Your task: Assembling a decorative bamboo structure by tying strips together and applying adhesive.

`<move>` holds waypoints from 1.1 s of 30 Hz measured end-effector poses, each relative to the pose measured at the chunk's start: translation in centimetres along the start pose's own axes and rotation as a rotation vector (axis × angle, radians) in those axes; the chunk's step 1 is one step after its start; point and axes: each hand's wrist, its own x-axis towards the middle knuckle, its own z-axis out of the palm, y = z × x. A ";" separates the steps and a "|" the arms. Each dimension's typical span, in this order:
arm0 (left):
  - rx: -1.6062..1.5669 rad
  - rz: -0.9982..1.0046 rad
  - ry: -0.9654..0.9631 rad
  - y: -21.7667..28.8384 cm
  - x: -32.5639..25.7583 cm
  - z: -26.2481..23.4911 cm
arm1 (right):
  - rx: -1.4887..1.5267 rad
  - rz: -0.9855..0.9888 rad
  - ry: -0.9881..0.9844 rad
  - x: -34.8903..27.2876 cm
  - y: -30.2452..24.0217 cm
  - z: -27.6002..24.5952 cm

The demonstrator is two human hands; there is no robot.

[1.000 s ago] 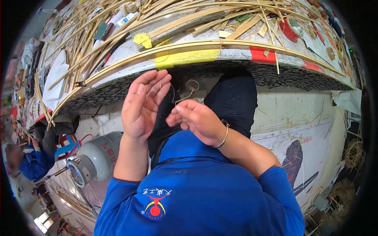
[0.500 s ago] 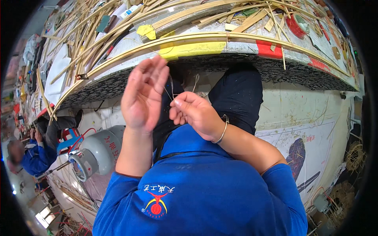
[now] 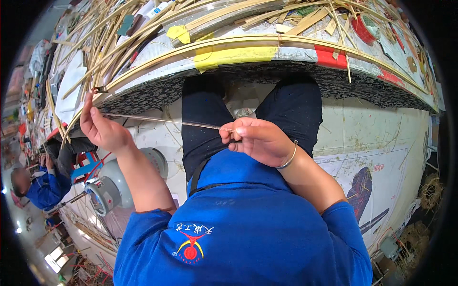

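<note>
A thin, pale, thread-like strand [image 3: 191,124] stretches nearly straight between my two hands, above my dark trousers. My right hand [image 3: 257,140], a metal bangle [image 3: 288,156] at its wrist, pinches the strand's right end between thumb and curled fingers. Raised at the left near the bench edge, my left hand [image 3: 106,129] has the other end running to it, close to the thumb. Its fingers point upward, and how the strand is caught there is partly hidden.
A long curved bamboo strip [image 3: 238,42] lies along the edge of the cluttered bench [image 3: 296,53]. Behind it are loose strips, a yellow scrap [image 3: 178,34] and a red container [image 3: 361,31]. A grey gas cylinder [image 3: 119,183] stands at left, with a seated person [image 3: 45,190] beyond.
My left hand has swung out to the left and slightly down, away from the right. My right hand has shifted slightly right and down. The strand is now drawn out long between them.
</note>
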 end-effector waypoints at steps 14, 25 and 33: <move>0.525 0.210 -0.460 -1.3 -0.4 -5.0 | 0.169 -0.010 0.085 0.6 0.0 -0.6; 0.322 -0.193 -0.208 -2.1 -1.1 -4.3 | 0.145 -0.042 0.076 0.5 0.4 -1.5; 0.110 -0.384 -0.066 -2.4 -0.9 -3.5 | 0.184 -0.054 0.024 0.7 0.2 -1.9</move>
